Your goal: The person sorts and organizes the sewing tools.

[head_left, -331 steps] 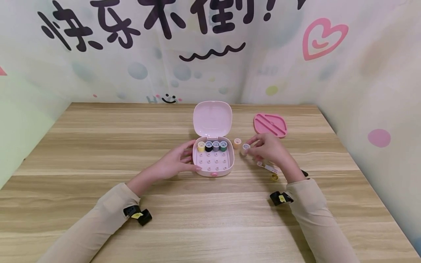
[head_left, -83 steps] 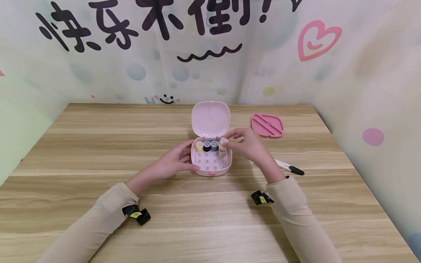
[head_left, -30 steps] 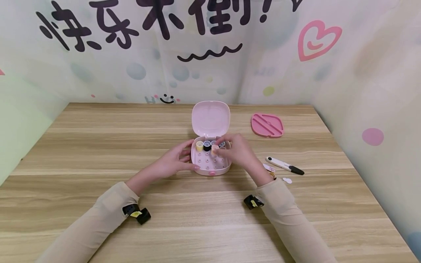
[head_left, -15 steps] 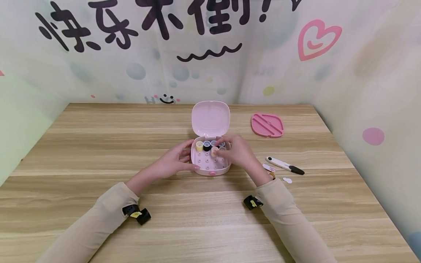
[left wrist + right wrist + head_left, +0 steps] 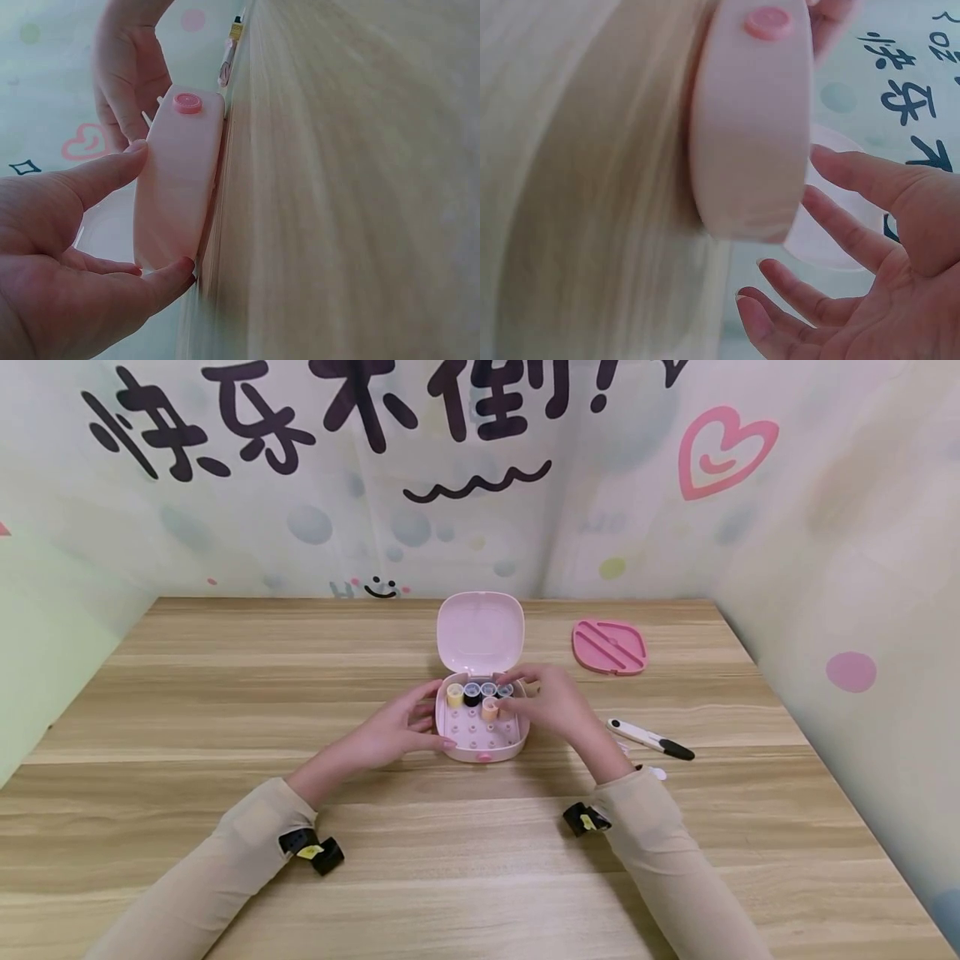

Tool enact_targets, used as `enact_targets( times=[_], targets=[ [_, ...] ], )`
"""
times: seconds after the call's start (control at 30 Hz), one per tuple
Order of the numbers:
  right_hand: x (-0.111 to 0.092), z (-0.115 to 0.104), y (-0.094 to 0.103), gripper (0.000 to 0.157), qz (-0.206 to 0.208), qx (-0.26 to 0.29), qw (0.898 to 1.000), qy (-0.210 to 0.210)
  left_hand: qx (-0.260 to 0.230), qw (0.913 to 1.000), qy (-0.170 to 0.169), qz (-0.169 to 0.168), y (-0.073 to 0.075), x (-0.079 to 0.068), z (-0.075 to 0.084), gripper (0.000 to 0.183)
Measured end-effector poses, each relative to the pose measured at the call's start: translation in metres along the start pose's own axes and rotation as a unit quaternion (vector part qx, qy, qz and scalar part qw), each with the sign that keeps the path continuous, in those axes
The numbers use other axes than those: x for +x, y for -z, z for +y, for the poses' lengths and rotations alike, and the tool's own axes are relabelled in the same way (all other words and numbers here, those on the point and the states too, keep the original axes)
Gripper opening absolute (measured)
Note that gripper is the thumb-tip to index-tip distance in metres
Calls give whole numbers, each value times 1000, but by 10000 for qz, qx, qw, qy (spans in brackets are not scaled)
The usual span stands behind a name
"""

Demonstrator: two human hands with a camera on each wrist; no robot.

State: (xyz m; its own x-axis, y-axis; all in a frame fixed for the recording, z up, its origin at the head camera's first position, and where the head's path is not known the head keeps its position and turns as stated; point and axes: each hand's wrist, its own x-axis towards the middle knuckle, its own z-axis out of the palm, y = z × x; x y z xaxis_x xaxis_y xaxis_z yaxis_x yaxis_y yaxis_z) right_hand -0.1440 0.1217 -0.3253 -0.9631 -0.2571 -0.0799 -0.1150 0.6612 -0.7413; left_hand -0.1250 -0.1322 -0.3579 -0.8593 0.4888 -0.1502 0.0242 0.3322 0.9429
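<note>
An open pink box with rows of small pegs stands on the table, its lid tipped up at the back. Along its back row sit a yellow thread spool, a black one, a grey one and a dark green one. My left hand grips the box's left side, thumb at the front. A peach thread spool stands in the second row. My right hand is over the box's right side, thumb tip beside that spool, fingers apart and hiding the spot behind.
A bright pink slotted tray lies at the back right. A white tool with a black end lies right of my right wrist, near a small white piece. A printed cloth hangs behind the table.
The peach spool was carried from the table into the box, then set in the second row. My right fingers have let go of it and drawn slightly right. My left hand stays put.
</note>
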Motion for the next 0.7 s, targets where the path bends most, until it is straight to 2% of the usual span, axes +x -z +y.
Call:
enact_targets(
  times=[0.27, 0.7],
  targets=[
    [-1, 7, 13, 33, 5, 178, 9998, -127, -264, 9996, -95, -28, -1, 1, -1, 92],
    [-9, 20, 45, 42, 211, 60, 9997, 101, -118, 9999, -104, 1, -1, 0, 0, 90]
  ],
)
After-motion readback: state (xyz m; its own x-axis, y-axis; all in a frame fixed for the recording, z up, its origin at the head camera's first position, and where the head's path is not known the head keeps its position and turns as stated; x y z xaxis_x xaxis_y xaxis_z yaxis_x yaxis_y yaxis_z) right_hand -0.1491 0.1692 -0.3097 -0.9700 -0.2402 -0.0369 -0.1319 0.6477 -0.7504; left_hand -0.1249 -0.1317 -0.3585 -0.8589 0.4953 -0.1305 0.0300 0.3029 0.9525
